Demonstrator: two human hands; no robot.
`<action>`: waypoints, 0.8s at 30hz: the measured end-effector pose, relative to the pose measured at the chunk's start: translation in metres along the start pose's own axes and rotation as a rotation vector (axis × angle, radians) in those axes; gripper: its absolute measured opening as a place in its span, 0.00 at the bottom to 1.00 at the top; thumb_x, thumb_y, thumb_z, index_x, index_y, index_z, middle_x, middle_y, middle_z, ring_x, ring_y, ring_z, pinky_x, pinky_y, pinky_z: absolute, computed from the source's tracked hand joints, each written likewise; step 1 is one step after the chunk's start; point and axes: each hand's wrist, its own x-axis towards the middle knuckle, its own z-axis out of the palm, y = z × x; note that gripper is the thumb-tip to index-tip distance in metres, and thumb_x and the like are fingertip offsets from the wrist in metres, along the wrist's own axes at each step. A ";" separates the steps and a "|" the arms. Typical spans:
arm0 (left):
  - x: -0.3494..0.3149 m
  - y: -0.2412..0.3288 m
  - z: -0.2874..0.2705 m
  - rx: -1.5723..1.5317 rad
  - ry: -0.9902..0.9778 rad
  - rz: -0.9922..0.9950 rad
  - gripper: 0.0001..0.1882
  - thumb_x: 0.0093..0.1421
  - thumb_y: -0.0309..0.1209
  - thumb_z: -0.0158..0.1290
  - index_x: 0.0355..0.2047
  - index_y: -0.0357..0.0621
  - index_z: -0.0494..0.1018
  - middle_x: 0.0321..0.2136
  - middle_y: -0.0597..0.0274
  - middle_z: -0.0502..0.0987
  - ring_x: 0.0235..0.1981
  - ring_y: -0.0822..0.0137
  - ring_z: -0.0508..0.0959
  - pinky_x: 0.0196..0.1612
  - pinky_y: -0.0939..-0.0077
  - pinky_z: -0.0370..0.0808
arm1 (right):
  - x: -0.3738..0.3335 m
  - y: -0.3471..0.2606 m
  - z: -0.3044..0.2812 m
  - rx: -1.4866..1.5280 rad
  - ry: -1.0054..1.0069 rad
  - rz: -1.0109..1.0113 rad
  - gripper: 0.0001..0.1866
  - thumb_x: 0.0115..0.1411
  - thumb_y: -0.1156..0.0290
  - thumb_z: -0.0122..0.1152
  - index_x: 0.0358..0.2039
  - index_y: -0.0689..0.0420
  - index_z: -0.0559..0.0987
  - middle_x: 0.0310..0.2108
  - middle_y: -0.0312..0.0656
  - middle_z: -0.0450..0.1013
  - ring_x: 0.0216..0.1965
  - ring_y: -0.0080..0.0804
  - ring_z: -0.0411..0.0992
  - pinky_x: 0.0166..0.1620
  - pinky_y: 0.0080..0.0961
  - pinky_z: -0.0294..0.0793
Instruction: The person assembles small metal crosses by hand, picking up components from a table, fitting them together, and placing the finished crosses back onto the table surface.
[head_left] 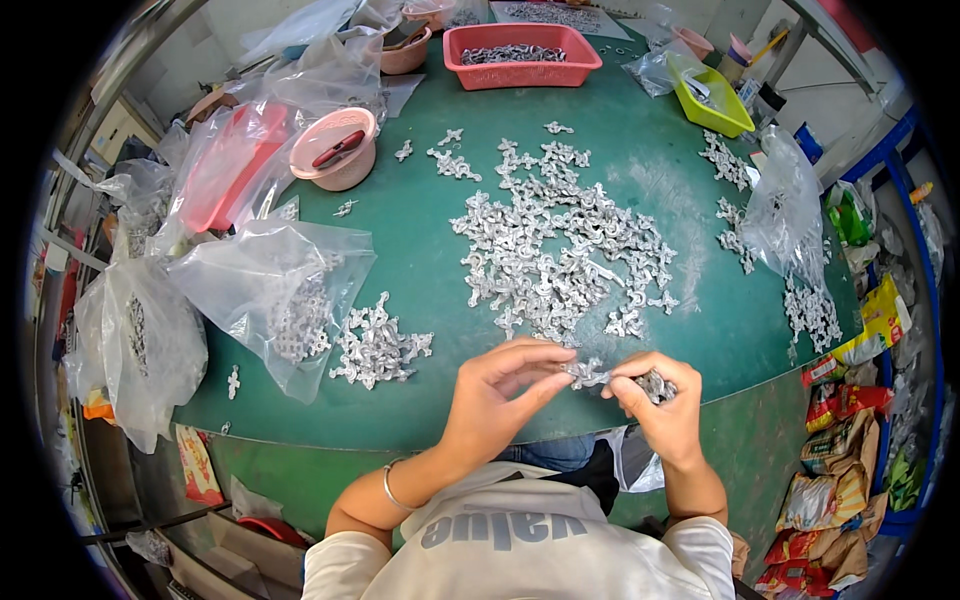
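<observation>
Near the front edge of the green table, my left hand (508,392) pinches one end of a small silver metal casting (587,374). My right hand (662,405) has its thumb and forefinger at the other end of that casting, and several more silver pieces (655,386) lie in its curled fingers. Just beyond my hands spreads a big loose heap of the same cross-shaped castings (555,250). To the left of my left hand is a smaller pile (378,348), beside the mouth of a clear plastic bag (290,290) with more castings in it.
A red tray (522,78) of metal parts stands at the back. At the left are a pink basket (335,165) with a red-handled tool and another filled bag (140,340). A yellow-green tray (712,100) and a plastic bag (785,205) among castings occupy the right side.
</observation>
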 end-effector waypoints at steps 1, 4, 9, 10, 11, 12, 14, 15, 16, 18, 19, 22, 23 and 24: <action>-0.001 0.003 0.000 -0.014 0.001 -0.042 0.11 0.51 0.15 0.50 0.37 0.29 0.71 0.38 0.52 0.70 0.39 0.67 0.73 0.42 0.77 0.72 | 0.000 0.000 0.002 -0.094 0.042 -0.138 0.03 0.47 0.80 0.60 0.24 0.64 0.76 0.21 0.41 0.73 0.20 0.23 0.67 0.22 0.20 0.64; -0.006 0.000 -0.004 -0.078 -0.029 -0.063 0.10 0.51 0.15 0.50 0.36 0.28 0.71 0.38 0.51 0.70 0.40 0.65 0.73 0.43 0.76 0.72 | -0.002 -0.001 0.003 -0.306 0.083 -0.467 0.08 0.40 0.83 0.63 0.25 0.63 0.76 0.22 0.43 0.72 0.19 0.27 0.67 0.21 0.21 0.63; -0.008 0.005 -0.002 -0.150 -0.036 0.022 0.10 0.50 0.13 0.49 0.35 0.27 0.71 0.38 0.50 0.70 0.41 0.64 0.72 0.45 0.73 0.72 | -0.008 -0.005 0.002 -0.491 0.082 -0.688 0.13 0.35 0.82 0.67 0.26 0.62 0.77 0.26 0.42 0.72 0.16 0.27 0.63 0.17 0.18 0.60; -0.009 0.005 -0.002 -0.156 -0.037 0.022 0.10 0.50 0.13 0.49 0.35 0.27 0.70 0.38 0.50 0.70 0.41 0.64 0.72 0.45 0.73 0.71 | -0.008 -0.005 0.002 -0.493 0.088 -0.698 0.13 0.35 0.82 0.67 0.26 0.61 0.77 0.26 0.42 0.72 0.16 0.26 0.64 0.17 0.18 0.60; -0.010 0.005 -0.002 -0.162 -0.038 0.022 0.10 0.50 0.12 0.49 0.35 0.27 0.70 0.38 0.50 0.70 0.42 0.64 0.72 0.46 0.73 0.71 | -0.008 -0.005 0.003 -0.496 0.094 -0.708 0.13 0.35 0.82 0.67 0.26 0.61 0.77 0.26 0.42 0.72 0.16 0.26 0.64 0.17 0.18 0.60; -0.010 0.006 -0.002 -0.174 -0.034 0.020 0.11 0.50 0.12 0.48 0.35 0.27 0.70 0.38 0.50 0.70 0.42 0.64 0.72 0.46 0.73 0.71 | -0.009 -0.005 0.003 -0.499 0.100 -0.719 0.13 0.35 0.82 0.67 0.26 0.61 0.77 0.26 0.42 0.72 0.16 0.26 0.64 0.17 0.18 0.60; -0.012 0.006 -0.002 -0.199 -0.027 0.016 0.12 0.49 0.11 0.48 0.36 0.27 0.70 0.39 0.50 0.70 0.42 0.64 0.71 0.47 0.73 0.71 | -0.008 -0.006 0.004 -0.484 0.103 -0.719 0.13 0.35 0.82 0.67 0.26 0.62 0.77 0.26 0.42 0.72 0.16 0.26 0.64 0.17 0.18 0.60; -0.012 0.006 -0.002 -0.204 -0.031 0.023 0.12 0.50 0.11 0.48 0.36 0.27 0.69 0.39 0.50 0.69 0.42 0.64 0.71 0.47 0.73 0.71 | -0.008 -0.006 0.005 -0.477 0.105 -0.719 0.13 0.35 0.82 0.67 0.26 0.62 0.77 0.26 0.42 0.72 0.17 0.27 0.64 0.17 0.18 0.60; -0.012 0.005 -0.002 -0.209 -0.034 0.030 0.12 0.50 0.11 0.48 0.37 0.27 0.69 0.39 0.51 0.69 0.42 0.65 0.71 0.47 0.73 0.71 | -0.008 -0.006 0.005 -0.470 0.103 -0.712 0.13 0.35 0.82 0.67 0.26 0.62 0.77 0.26 0.43 0.72 0.17 0.27 0.65 0.17 0.18 0.61; -0.013 0.005 -0.003 -0.213 -0.038 0.041 0.12 0.50 0.11 0.48 0.37 0.27 0.69 0.40 0.51 0.69 0.42 0.66 0.71 0.47 0.73 0.71 | -0.008 -0.005 0.005 -0.454 0.100 -0.699 0.13 0.36 0.82 0.67 0.26 0.62 0.77 0.26 0.43 0.72 0.17 0.27 0.65 0.17 0.18 0.61; -0.013 0.005 -0.003 -0.212 -0.038 0.046 0.12 0.50 0.11 0.48 0.37 0.28 0.69 0.39 0.52 0.69 0.42 0.66 0.71 0.47 0.74 0.71 | -0.009 -0.005 0.005 -0.446 0.098 -0.683 0.13 0.36 0.82 0.67 0.26 0.62 0.77 0.27 0.43 0.72 0.18 0.28 0.66 0.18 0.18 0.62; -0.013 0.007 -0.002 -0.158 -0.014 0.042 0.13 0.49 0.11 0.48 0.36 0.28 0.70 0.38 0.52 0.70 0.40 0.66 0.72 0.45 0.76 0.71 | -0.010 -0.006 0.006 -0.429 0.072 -0.595 0.13 0.37 0.81 0.66 0.27 0.63 0.77 0.27 0.45 0.73 0.20 0.30 0.68 0.21 0.21 0.65; -0.013 0.007 -0.002 -0.131 -0.002 0.037 0.13 0.48 0.11 0.49 0.36 0.28 0.70 0.38 0.52 0.70 0.39 0.66 0.72 0.44 0.77 0.71 | -0.009 -0.006 0.007 -0.425 0.047 -0.539 0.13 0.38 0.81 0.66 0.28 0.63 0.77 0.27 0.45 0.73 0.22 0.32 0.69 0.23 0.22 0.67; -0.013 0.007 -0.005 -0.065 0.003 0.037 0.12 0.48 0.11 0.49 0.35 0.29 0.70 0.37 0.52 0.70 0.38 0.67 0.72 0.43 0.77 0.71 | -0.009 -0.005 0.006 -0.425 0.027 -0.482 0.13 0.39 0.81 0.65 0.29 0.63 0.77 0.27 0.45 0.73 0.23 0.33 0.70 0.26 0.23 0.68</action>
